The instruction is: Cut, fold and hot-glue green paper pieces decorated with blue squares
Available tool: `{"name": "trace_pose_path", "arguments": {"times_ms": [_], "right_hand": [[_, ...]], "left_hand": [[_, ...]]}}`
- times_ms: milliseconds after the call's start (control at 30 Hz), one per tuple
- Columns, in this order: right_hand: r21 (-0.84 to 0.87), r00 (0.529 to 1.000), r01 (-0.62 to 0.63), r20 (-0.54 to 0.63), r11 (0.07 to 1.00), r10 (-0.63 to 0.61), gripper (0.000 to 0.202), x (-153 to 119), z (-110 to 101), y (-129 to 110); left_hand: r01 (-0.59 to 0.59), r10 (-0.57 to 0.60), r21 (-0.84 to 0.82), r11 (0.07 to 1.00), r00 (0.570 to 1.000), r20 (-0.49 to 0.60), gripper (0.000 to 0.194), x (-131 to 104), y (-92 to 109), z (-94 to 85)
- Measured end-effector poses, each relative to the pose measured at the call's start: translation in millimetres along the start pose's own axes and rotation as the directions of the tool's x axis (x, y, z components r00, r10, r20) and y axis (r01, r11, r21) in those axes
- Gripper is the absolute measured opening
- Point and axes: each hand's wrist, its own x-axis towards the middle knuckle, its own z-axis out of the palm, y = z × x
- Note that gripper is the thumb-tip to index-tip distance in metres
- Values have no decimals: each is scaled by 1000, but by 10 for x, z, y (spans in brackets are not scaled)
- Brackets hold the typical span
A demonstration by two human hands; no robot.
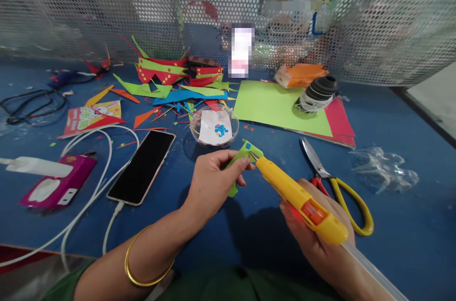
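Observation:
Pinched in my left hand [215, 180] is a piece of green paper [233, 189] with a small blue square [248, 146] on its upper end. My right hand [309, 225] is wrapped round a yellow hot glue gun [285, 182], with a clear glue stick [370, 268] sticking out of its back. The gun's metal tip is at the green paper, close to the blue square; whether it touches cannot be made out. Just beyond my hands stands a clear round dish [235, 126] with a white paper [208, 127] bearing small blue pieces [221, 130].
Scissors [320, 168] and crumpled clear plastic [386, 170] lie right. A black bottle [318, 94] rests on green and red sheets [263, 104]. A phone [142, 168], white cable [107, 149] and purple power bank [57, 184] lie left. Paper scraps [192, 94] lie before a mesh partition [221, 2].

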Motion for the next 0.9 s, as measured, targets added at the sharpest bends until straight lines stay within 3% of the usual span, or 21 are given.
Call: {"name": "trace_pose_path", "arguments": {"times_ms": [900], "right_hand": [[-43,1000,18,21,999,-17,9,-19,-26,18]], "left_hand": [[5,-5,20,1000,1000,-9,21,14,-28,-8]]}}
